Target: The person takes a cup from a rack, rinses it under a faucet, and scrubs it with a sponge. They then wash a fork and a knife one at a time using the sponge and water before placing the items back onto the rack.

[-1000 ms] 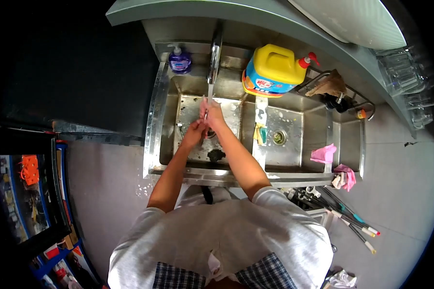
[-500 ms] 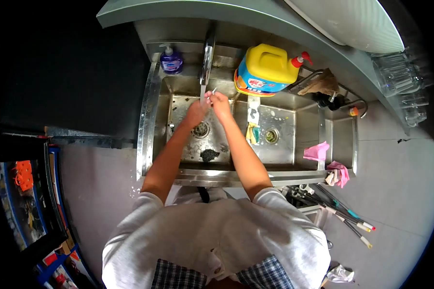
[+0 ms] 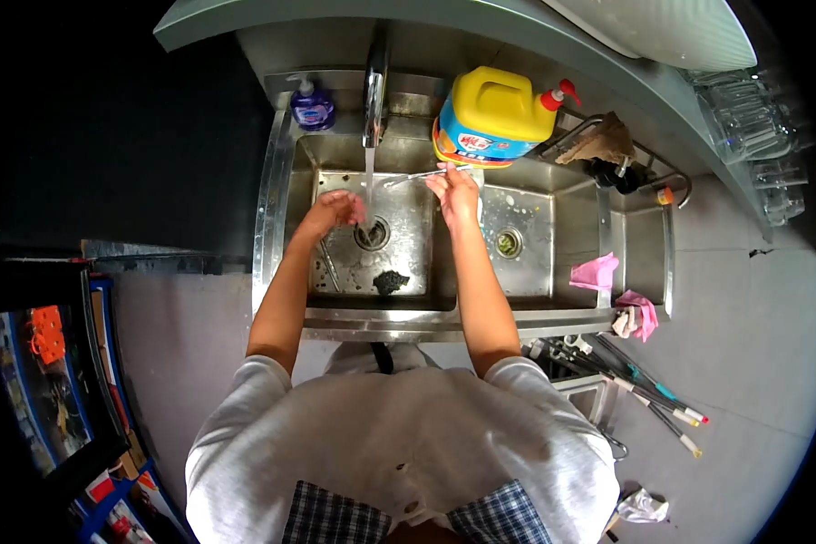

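Observation:
Water runs from the faucet (image 3: 374, 100) into the left basin of the steel sink (image 3: 399, 322). My left hand (image 3: 338, 210) is just left of the stream, fingers loosely spread, with nothing visible in it. My right hand (image 3: 456, 190) pinches a thin shiny utensil (image 3: 408, 179) near the divider; its free end points left toward the water. Below my left hand, another slim metal utensil (image 3: 329, 265) leans in the left basin. A dark scrubber (image 3: 391, 282) lies on the basin floor, below the drain (image 3: 372, 234).
Behind the sink stand a purple soap bottle (image 3: 313, 109) and a large yellow jug (image 3: 499, 109). The right basin has a drain (image 3: 509, 243) with green scraps. Pink cloths (image 3: 595, 272) hang at the right. A shelf (image 3: 272, 20) with glasses (image 3: 752, 127) overhangs the back.
My hands have moved apart, the left one leftward and the right one rightward with the utensil. The slim utensil in the left basin now shows. The view has shifted slightly.

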`<action>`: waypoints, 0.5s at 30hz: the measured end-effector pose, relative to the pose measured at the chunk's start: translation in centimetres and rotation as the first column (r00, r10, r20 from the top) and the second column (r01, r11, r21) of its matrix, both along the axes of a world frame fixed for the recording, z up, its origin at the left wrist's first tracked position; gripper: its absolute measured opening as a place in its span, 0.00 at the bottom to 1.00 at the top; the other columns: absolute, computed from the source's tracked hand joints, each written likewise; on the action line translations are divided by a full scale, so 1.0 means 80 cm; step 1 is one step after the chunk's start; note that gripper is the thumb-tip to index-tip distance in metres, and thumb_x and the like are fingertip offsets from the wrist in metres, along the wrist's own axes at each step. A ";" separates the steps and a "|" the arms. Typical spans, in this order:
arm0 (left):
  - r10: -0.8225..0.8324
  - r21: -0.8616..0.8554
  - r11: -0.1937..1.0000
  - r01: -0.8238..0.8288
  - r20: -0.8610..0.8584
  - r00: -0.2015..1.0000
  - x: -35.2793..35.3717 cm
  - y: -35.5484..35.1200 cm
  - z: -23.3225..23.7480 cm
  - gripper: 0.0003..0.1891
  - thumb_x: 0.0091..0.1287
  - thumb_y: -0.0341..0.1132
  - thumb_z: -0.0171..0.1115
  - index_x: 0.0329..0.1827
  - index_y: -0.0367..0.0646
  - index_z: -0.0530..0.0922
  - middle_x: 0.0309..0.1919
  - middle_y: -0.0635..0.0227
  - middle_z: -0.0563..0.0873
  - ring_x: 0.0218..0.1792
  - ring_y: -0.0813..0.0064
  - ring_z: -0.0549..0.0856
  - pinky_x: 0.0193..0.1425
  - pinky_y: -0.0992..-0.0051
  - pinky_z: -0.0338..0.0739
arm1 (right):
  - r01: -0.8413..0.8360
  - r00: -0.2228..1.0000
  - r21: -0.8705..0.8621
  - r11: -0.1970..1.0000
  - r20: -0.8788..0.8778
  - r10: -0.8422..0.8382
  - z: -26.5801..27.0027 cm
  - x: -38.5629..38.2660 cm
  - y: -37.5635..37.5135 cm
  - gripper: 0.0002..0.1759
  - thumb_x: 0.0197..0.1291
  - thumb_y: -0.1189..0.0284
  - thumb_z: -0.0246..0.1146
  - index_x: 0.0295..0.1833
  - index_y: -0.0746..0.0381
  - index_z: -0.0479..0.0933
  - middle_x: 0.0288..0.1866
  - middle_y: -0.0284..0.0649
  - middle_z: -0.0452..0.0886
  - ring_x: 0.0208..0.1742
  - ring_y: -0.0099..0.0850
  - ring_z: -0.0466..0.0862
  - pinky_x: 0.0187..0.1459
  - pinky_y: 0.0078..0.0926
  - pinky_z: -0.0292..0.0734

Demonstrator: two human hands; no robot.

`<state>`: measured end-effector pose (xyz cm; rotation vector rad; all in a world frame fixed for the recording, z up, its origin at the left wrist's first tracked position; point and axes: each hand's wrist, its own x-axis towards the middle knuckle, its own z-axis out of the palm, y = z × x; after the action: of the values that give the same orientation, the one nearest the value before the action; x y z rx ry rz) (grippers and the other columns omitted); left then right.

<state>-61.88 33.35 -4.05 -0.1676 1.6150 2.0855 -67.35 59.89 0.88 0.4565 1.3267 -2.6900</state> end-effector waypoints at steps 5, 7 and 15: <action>0.296 0.217 0.926 -0.310 0.093 0.951 -0.001 0.037 0.009 0.10 0.66 0.37 0.58 0.46 0.45 0.73 0.41 0.66 0.83 0.43 0.69 0.83 0.42 0.74 0.77 | -0.022 0.996 -0.044 0.999 0.085 0.026 -0.018 0.015 -0.012 0.13 0.65 0.70 0.54 0.42 0.73 0.71 0.29 0.48 0.79 0.30 0.37 0.83 0.36 0.30 0.83; 0.318 0.320 0.888 -0.330 0.089 0.944 -0.004 0.047 -0.013 0.06 0.65 0.33 0.58 0.40 0.42 0.73 0.39 0.62 0.83 0.44 0.65 0.84 0.43 0.71 0.79 | -0.014 0.992 -0.112 0.994 0.120 0.027 -0.027 0.021 -0.023 0.12 0.63 0.72 0.56 0.42 0.74 0.72 0.32 0.51 0.79 0.33 0.41 0.83 0.38 0.31 0.83; 0.610 0.221 0.717 -0.661 0.261 0.748 -0.002 0.041 -0.016 0.09 0.64 0.35 0.59 0.39 0.39 0.72 0.36 0.58 0.82 0.40 0.60 0.84 0.39 0.66 0.81 | -0.316 0.928 -0.012 0.949 0.206 0.311 -0.027 0.046 -0.018 0.13 0.59 0.77 0.59 0.46 0.74 0.72 0.41 0.56 0.80 0.40 0.44 0.84 0.41 0.34 0.83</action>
<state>-62.01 36.66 -5.30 -0.8920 1.2014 2.7076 -63.67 58.46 -1.30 0.4649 1.2508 -2.3032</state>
